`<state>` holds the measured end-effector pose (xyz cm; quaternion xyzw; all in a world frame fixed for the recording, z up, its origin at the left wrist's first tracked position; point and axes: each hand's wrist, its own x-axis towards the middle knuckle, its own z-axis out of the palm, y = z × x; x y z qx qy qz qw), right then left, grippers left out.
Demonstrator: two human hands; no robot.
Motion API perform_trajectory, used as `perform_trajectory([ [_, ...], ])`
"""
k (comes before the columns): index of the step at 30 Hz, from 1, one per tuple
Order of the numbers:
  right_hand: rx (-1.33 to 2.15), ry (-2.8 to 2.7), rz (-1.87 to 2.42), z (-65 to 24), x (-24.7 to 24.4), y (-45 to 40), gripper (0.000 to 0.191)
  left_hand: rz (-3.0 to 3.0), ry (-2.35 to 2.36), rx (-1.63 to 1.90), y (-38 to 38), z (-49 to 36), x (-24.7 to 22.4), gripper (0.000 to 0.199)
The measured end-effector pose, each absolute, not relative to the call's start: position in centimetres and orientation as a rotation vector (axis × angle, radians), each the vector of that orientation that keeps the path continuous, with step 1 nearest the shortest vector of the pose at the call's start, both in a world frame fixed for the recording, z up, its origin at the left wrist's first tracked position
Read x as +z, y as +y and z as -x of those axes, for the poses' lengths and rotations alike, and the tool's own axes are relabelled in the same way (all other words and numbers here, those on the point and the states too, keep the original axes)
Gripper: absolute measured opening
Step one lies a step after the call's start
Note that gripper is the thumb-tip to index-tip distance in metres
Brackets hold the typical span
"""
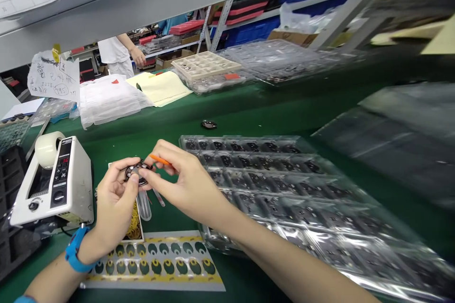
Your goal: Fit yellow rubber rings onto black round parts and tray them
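Note:
A small round black part with metallic spots (pixel 132 173) is pinched by its edge in my left hand (pixel 115 199), which wears a blue wristband (pixel 77 249). My right hand (pixel 183 180) closes around a thin orange stick-like tool (pixel 159 159), while its thumb presses on the round part's face. The tool's other end is hidden by the fingers. Below the hands lies a white-edged box (pixel 135 227) of yellow pieces, partly covered by my left hand. A sheet of yellow-and-white adhesive stickers (pixel 170 281) with oval cut-outs is nearest me.
A white tape dispenser (pixel 69 180) stands at left. Clear plastic trays (pixel 256 180) of black parts spread to the right. Another round part (pixel 208 124) lies behind my hands. Beige compartment trays (pixel 206 64) and white bags (pixel 110 97) sit at the back. A person (pixel 115 54) stands beyond.

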<state>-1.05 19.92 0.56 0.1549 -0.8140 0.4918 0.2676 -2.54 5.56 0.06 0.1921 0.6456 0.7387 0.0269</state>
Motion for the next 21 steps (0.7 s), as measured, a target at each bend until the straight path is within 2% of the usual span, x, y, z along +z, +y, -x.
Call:
perform_trajectory([
  [3, 1.388, -2.180, -0.410, 1.3, 0.4, 19.9, 0.022, -0.613, 2.006, 2.226, 5.6, 2.8, -0.2, 0.025],
  [6, 1.301, -2.208, -0.373, 1.5, 0.0, 20.0, 0.023, -0.682, 2.087, 2.100, 5.5, 3.5, -0.3, 0.017],
  [10, 0.919, -2.189, -0.448, 1.3, -0.1, 19.9, 0.011, -0.908, 2.495, 1.874, 4.9, 4.8, 0.1, 0.006],
  [12, 0.658, -2.027, -0.531, 0.7, 0.0, 19.8, 0.008, -0.932, 2.601, 1.872, 4.5, 5.1, 0.6, 0.006],
  [14, 0.459, -1.847, -0.622, -0.1, 0.1, 19.7, 0.010, -0.798, 2.550, 1.946, 4.2, 5.1, 1.1, 0.003],
  [16, 0.327, -1.744, -0.687, -0.7, 0.2, 19.6, 0.012, -0.637, 2.402, 2.047, 4.1, 4.8, 1.5, 0.010],
  [21, 0.299, -1.799, -0.508, -0.3, 0.0, 19.5, 0.016, -0.515, 2.040, 2.182, 4.5, 3.2, 1.7, 0.021],
])
